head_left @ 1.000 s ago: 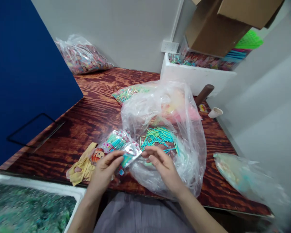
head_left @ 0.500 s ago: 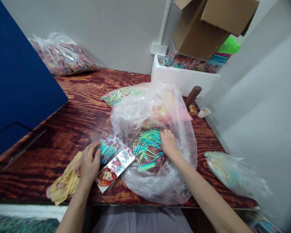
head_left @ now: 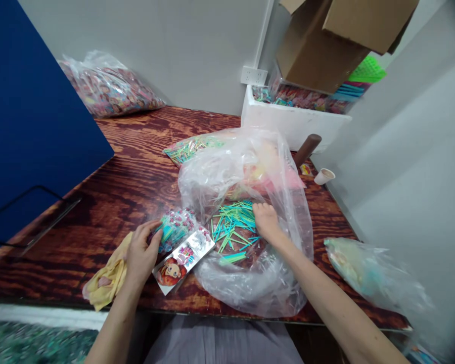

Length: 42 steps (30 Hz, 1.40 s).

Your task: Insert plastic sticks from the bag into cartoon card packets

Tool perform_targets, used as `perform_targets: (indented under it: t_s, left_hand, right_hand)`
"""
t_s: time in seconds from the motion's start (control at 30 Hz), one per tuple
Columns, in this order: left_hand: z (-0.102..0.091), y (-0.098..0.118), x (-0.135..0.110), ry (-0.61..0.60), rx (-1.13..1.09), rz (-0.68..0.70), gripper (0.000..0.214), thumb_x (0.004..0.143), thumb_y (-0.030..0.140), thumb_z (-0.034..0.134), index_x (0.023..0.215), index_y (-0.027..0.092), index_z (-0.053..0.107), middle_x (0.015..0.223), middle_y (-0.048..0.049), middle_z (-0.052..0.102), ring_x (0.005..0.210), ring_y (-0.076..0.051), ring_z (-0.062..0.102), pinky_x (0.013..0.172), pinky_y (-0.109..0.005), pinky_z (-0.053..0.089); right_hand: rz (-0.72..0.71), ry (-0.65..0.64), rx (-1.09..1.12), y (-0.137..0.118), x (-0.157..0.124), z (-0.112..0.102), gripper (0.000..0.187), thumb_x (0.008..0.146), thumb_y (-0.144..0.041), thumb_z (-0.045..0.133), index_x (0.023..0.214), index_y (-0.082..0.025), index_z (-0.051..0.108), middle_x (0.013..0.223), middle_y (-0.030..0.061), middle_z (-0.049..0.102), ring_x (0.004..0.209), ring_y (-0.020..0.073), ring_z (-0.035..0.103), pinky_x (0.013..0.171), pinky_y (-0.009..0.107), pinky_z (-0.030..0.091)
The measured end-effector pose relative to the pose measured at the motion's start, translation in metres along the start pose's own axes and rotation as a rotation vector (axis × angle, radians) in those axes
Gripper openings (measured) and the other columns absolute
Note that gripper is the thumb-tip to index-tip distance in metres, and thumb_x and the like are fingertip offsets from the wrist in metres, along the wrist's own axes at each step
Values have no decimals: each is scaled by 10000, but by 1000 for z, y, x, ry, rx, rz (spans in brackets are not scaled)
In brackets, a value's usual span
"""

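A loose pile of thin green and blue plastic sticks lies in a big open clear plastic bag. At the pile's right edge is my right hand, fingers curled down against the sticks; its fingertips are hidden. My left hand grips the left end of several clear printed packets, with blue and green sticks showing through. A white printed card sleeve with a red-haired cartoon figure lies just in front of these packets. A yellow cloth sits left of my left wrist.
Behind the open bag lies a bag of coloured sticks. A white foam box carries a cardboard box. A paper cup, a brown cylinder and a clear bag stand or lie rightward. A blue panel borders the left.
The whole view has shifted slightly, so things appear a little further right. My right hand stays at the pile's edge, its fingers curled a little tighter. The left hand keeps its place at the packets.
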State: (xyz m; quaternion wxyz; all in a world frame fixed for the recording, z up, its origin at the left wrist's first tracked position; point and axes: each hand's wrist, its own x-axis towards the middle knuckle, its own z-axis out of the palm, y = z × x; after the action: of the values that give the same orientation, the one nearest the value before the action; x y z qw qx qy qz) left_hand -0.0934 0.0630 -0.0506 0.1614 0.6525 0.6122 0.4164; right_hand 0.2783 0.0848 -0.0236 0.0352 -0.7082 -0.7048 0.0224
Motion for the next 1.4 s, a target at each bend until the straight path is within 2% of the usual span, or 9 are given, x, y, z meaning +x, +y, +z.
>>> perform_targets:
  t_s: [0.2, 0.3, 0.43, 0.57, 0.8, 0.9, 1.07, 1.2, 1.4]
  left_hand:
    - [-10, 11, -3, 76, 115, 53, 356, 918, 411, 505, 1182, 203, 622, 1222, -106, 623, 1189, -278, 553, 1063, -446, 408]
    - [-13, 22, -5, 137, 157, 62, 379, 918, 412, 516, 1233, 217, 599, 1290, -116, 592, 1251, -289, 515, 1100, -460, 373]
    - [-13, 36, -7, 141, 162, 62, 367, 926, 409, 506, 1217, 209, 606, 1271, -122, 598, 1240, -291, 520, 1096, -460, 378]
    - [-11, 47, -12, 121, 161, 88, 348, 934, 400, 494, 1197, 206, 612, 1240, -113, 609, 1214, -289, 535, 1082, -462, 389]
    - [-2, 70, -35, 64, 112, 163, 262, 935, 353, 516, 1126, 222, 637, 1169, -87, 652, 1131, -264, 589, 1026, -437, 427]
    - [10, 71, -45, -32, 125, 190, 234, 943, 346, 506, 1088, 232, 650, 1121, -78, 672, 1090, -261, 602, 985, -429, 439]
    - [29, 63, -55, -180, 327, 255, 272, 916, 370, 557, 1109, 205, 656, 1149, -114, 669, 1059, -301, 588, 941, -458, 418]
    - [33, 60, -57, -162, 434, 269, 407, 922, 399, 547, 1259, 177, 599, 1171, -143, 646, 1049, -316, 571, 910, -460, 431]
    - [34, 61, -58, -147, 493, 302, 445, 937, 376, 536, 1313, 140, 563, 1222, -153, 620, 1079, -318, 549, 927, -452, 433]
  right_hand:
    - [122, -17, 424, 12, 3, -6, 149, 941, -189, 451, 846, -205, 564, 837, 80, 698, 797, 221, 622, 711, 312, 396]
    - [145, -79, 717, 13, -2, -3, 188, 923, -272, 483, 745, -235, 529, 643, -13, 672, 574, 163, 608, 566, 263, 415]
    - [168, -104, 1018, 14, -11, 7, 225, 839, -364, 596, 661, -247, 524, 520, -55, 637, 446, 142, 573, 457, 247, 407]
    - [179, -87, 1182, 14, -22, 9, 260, 758, -397, 700, 613, -244, 548, 505, -55, 631, 448, 135, 555, 481, 258, 430]
    - [169, -140, 1704, -8, -61, 3, 257, 819, -449, 694, 841, -199, 638, 738, -11, 684, 675, 145, 603, 673, 266, 473]
    - [225, -44, 1719, -18, -76, 16, 261, 820, -444, 688, 935, -220, 622, 806, -12, 686, 758, 168, 617, 746, 293, 478]
    - [163, 66, 1395, -23, -86, 35, 184, 861, -410, 630, 869, -227, 632, 857, -1, 659, 867, 203, 607, 879, 345, 448]
    - [67, 98, 1375, -23, -91, 35, 155, 912, -358, 555, 862, -227, 621, 899, 17, 652, 920, 204, 612, 918, 344, 439]
    - [99, 63, 1403, -25, -99, 40, 168, 901, -369, 568, 967, -232, 641, 859, 13, 691, 895, 209, 652, 870, 340, 466]
